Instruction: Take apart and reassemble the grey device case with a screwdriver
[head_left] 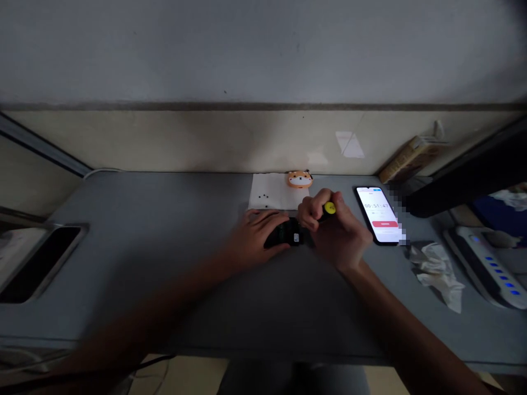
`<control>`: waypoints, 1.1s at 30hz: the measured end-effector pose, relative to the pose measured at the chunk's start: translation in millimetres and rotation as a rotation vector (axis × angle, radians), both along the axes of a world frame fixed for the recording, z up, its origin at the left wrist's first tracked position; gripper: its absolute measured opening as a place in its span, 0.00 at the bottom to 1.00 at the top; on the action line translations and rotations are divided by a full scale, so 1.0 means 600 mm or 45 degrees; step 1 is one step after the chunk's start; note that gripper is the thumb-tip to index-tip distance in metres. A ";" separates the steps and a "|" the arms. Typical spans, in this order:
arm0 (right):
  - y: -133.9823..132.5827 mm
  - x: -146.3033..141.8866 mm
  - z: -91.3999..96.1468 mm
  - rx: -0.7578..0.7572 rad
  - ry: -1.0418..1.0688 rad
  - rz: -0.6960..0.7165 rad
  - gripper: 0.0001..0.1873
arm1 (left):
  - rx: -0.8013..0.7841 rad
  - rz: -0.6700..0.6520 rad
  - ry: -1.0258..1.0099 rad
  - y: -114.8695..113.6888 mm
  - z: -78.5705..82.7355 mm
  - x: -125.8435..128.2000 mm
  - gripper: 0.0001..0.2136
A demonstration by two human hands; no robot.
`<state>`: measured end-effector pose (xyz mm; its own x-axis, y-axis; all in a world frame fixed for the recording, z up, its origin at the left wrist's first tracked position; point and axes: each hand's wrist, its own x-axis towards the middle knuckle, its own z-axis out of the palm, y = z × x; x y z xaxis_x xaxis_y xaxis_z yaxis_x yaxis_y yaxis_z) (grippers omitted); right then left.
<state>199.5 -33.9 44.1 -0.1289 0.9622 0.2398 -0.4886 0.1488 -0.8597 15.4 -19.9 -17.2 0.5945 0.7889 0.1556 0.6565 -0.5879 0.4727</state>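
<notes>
My left hand (pixel 261 233) lies over a small dark device (pixel 284 235) on the desk, its fingers along the far side and the thumb along the near side. The device has a black and greenish surface with a small pale square; what kind it is I cannot make out. My right hand (pixel 335 230) is wrapped round a tool with a black handle and a yellow end cap (pixel 330 208), which looks like a screwdriver. Its tip is hidden by the hand, near the device's right end. Beyond my hands, several tiny dark screws (pixel 264 196) rest on white paper (pixel 275 189).
An orange animal-faced case (pixel 300 179) sits on the paper. To the right are a lit phone (pixel 379 214) showing a timer, crumpled tissue (pixel 436 269), a power strip (pixel 489 266) and a box (pixel 411 156). A dark-screened device (pixel 41 266) lies left. The wall bounds the grey desk (pixel 164 219).
</notes>
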 end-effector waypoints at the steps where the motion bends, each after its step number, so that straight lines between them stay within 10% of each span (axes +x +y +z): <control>1: 0.000 0.000 0.000 -0.002 -0.006 -0.002 0.24 | 0.003 0.001 -0.001 0.000 0.001 0.000 0.23; 33: -0.001 -0.003 -0.001 0.035 -0.008 -0.023 0.23 | 0.052 -0.055 -0.006 -0.001 0.002 -0.003 0.24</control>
<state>197.4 -34.7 43.6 -0.1132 0.9574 0.2657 -0.4801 0.1814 -0.8582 13.7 -20.4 -16.1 0.6271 0.7553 0.1903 0.6276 -0.6347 0.4508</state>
